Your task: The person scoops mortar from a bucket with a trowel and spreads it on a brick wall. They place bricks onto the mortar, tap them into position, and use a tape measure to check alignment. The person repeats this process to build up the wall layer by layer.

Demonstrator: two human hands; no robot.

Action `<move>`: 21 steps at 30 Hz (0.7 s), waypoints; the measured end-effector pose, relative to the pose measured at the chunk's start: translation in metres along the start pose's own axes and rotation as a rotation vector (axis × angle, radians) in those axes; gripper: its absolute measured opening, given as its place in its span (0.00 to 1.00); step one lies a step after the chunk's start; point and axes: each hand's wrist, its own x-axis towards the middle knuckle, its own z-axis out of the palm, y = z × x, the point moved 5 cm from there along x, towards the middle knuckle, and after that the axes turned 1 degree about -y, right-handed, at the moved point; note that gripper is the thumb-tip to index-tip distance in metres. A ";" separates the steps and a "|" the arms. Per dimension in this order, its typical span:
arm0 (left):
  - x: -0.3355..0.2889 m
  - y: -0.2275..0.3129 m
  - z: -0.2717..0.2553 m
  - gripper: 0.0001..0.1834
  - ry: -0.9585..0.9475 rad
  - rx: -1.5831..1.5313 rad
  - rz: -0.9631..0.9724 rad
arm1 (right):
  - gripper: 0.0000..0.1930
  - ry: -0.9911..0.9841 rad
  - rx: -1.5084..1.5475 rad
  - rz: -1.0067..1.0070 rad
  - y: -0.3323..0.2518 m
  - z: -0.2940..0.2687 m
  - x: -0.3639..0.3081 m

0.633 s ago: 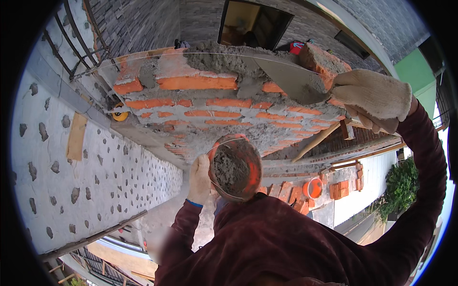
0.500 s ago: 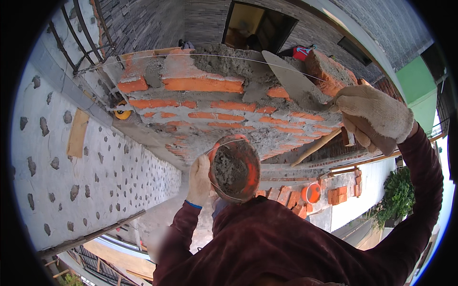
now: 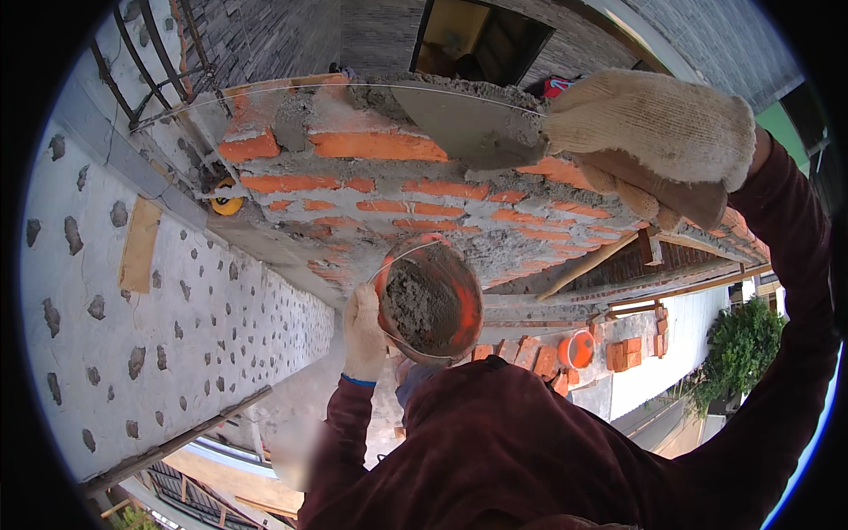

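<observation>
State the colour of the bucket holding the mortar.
Orange, smeared grey with mortar inside. The bucket, held by the gloved left hand, shows best in the head view.

I am looking at an outdoor building site, high up on a house under construction. A half-built brick wall of orange bricks with wet grey mortar joints fills the middle. Beside it stands a rendered wall pocked with dabs. Far below I see stacked loose bricks, an orange bucket, timber battens and a green shrub.
</observation>
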 end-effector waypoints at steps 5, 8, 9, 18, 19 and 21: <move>-0.010 -0.008 -0.031 0.23 0.103 0.143 0.040 | 0.21 0.173 -0.835 -0.082 0.014 -0.017 -0.062; -0.010 0.000 -0.022 0.25 0.093 0.127 0.023 | 0.19 0.241 -1.293 -0.001 0.019 0.014 -0.075; -0.012 0.004 -0.019 0.25 0.107 0.101 0.007 | 0.19 0.278 -1.385 0.022 0.022 0.027 -0.076; -0.004 -0.024 -0.032 0.29 0.061 0.339 -0.022 | 0.21 1.107 -0.988 0.108 0.146 0.087 0.041; -0.012 -0.019 -0.034 0.29 0.100 0.325 -0.009 | 0.21 1.112 -0.982 0.125 0.156 0.082 0.048; -0.021 -0.011 -0.037 0.29 0.191 0.293 -0.001 | 0.19 1.185 -1.014 0.067 0.172 0.073 0.030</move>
